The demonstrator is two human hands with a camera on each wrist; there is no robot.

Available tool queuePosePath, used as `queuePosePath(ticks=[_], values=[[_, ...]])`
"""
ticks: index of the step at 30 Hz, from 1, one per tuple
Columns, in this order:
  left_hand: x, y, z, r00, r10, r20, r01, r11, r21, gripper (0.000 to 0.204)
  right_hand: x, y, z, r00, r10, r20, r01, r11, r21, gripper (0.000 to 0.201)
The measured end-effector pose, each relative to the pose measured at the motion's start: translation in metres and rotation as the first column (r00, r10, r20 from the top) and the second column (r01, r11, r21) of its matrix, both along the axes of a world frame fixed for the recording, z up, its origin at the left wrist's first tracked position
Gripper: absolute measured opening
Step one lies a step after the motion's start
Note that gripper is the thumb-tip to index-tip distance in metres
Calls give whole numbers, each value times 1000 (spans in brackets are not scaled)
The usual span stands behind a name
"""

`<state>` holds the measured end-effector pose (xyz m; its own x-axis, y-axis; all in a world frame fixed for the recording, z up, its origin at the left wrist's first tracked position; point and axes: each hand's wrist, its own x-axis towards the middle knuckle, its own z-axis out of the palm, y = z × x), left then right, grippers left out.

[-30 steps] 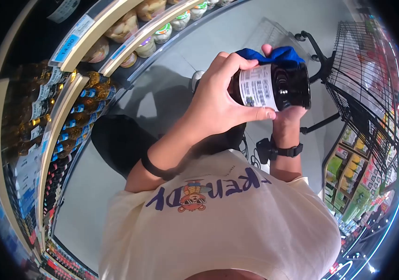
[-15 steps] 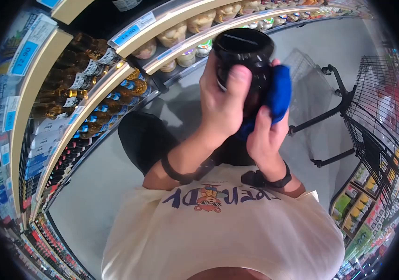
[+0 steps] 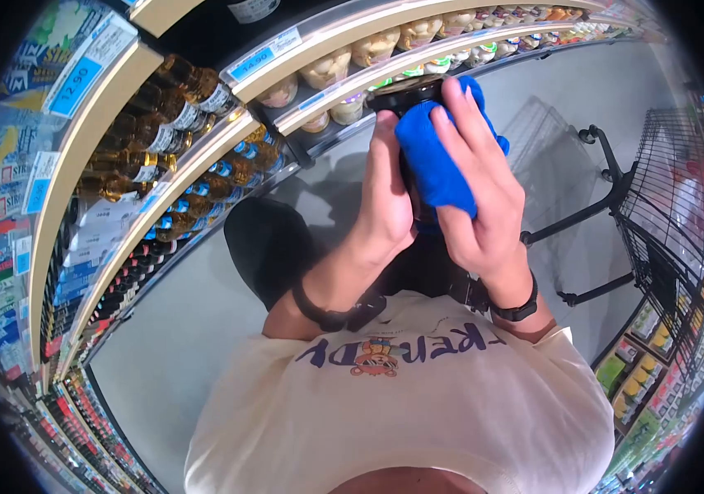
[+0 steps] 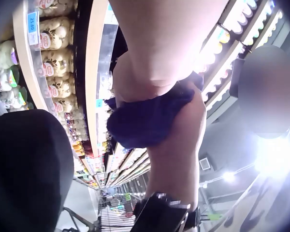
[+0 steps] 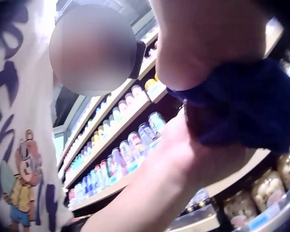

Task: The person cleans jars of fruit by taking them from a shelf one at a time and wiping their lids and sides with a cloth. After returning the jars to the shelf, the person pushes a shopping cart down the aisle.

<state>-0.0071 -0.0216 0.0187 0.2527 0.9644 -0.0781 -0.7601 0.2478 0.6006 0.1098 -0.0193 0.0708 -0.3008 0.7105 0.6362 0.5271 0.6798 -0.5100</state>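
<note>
A dark jar (image 3: 401, 99) with a black lid is held up in front of the chest in the head view. My left hand (image 3: 385, 193) grips its left side, thumb along the glass. Against the right side, my right hand (image 3: 484, 193) holds a bright blue cloth (image 3: 436, 156), its fingers stretched up over the fabric. Cloth and hands hide most of the jar's body and its label. In the left wrist view the cloth (image 4: 142, 123) shows bunched between the hands. The right wrist view has the cloth (image 5: 249, 106) below the right palm.
Shelves with price tags (image 3: 80, 78) curve along the left and top, carrying amber bottles (image 3: 150, 136) and jars of pale food (image 3: 327, 70). A black wire shopping cart (image 3: 665, 198) stands on the grey floor at the right, near boxed produce (image 3: 632, 379).
The jar went from lying sideways with its label showing to lid-up, moving left. The right hand and cloth came round from behind the jar onto its near right side.
</note>
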Motion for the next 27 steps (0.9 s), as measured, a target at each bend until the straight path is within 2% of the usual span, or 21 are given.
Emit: queuePosePath(ticks=[2,3,4,6,7,9,10,11,12,14,16,17,18,20,21,22,23,24,25,26,27], values=[[4,-18,-2,959,184,215,-224,958,178,78,5,-11,-1,969,118,217,-125,992,22,47],[-8,0,8,951,2,310,30,995,-100,76,-4,-23,-4,958,182,222,-191,981,22,41],[-21,17,18,883,-141,447,312,888,-338,75,-10,-31,-12,978,175,111,-177,984,5,33],[-17,19,6,895,-141,423,276,920,-277,73,-12,-32,-9,982,185,28,-184,983,-21,26],[-17,18,3,923,-150,355,252,932,-261,74,-8,-37,-10,982,189,25,-188,982,-30,26],[-16,20,-3,955,-140,263,197,959,-204,78,9,-39,-14,914,383,-134,-402,900,-170,36],[-20,26,-10,965,-135,225,184,960,-210,93,14,-38,-16,895,379,-233,-417,898,-142,36],[-24,25,-8,958,-111,264,176,955,-237,91,10,-41,-25,828,267,-493,-365,924,-113,39],[-27,24,-7,950,-87,299,169,950,-262,88,5,-43,-33,684,143,-715,-302,948,-99,42],[-27,25,-12,973,-53,226,100,974,-204,85,35,-43,-33,640,-164,-751,-228,893,-389,51],[-31,22,-8,981,-11,195,53,976,-211,84,25,-26,-17,237,-333,-913,-227,894,-385,53],[-33,21,-11,973,-33,229,83,974,-213,85,30,-20,-15,127,-224,-966,-400,880,-256,56],[-34,20,-11,974,-31,226,80,975,-209,85,29,-17,-16,125,-219,-968,-404,880,-252,56],[-35,19,-10,958,-25,287,90,972,-217,85,14,-7,-6,189,-354,-916,-138,914,-382,60],[-36,19,-9,959,-20,284,84,973,-215,85,0,-4,1,197,-402,-894,-65,905,-421,70],[-37,18,-7,968,-33,251,83,979,-188,83,-1,-5,-2,196,-399,-896,-73,905,-419,70],[-39,17,-5,975,-45,216,82,983,-164,82,-1,-7,-8,76,-164,-983,-397,900,-181,76],[-39,16,-3,977,-40,211,75,984,-163,82,-3,-9,-10,-119,36,-992,-643,759,105,82],[-38,15,1,992,21,126,-2,989,-151,82,-8,-15,-10,323,-88,-942,-506,825,-251,92],[-36,16,6,996,82,42,-76,989,-130,81,-13,-18,-10,595,33,-803,-497,800,-335,90],[-33,12,20,983,122,134,-96,978,-186,70,-11,-10,-7,883,201,-425,-352,882,-314,81]])
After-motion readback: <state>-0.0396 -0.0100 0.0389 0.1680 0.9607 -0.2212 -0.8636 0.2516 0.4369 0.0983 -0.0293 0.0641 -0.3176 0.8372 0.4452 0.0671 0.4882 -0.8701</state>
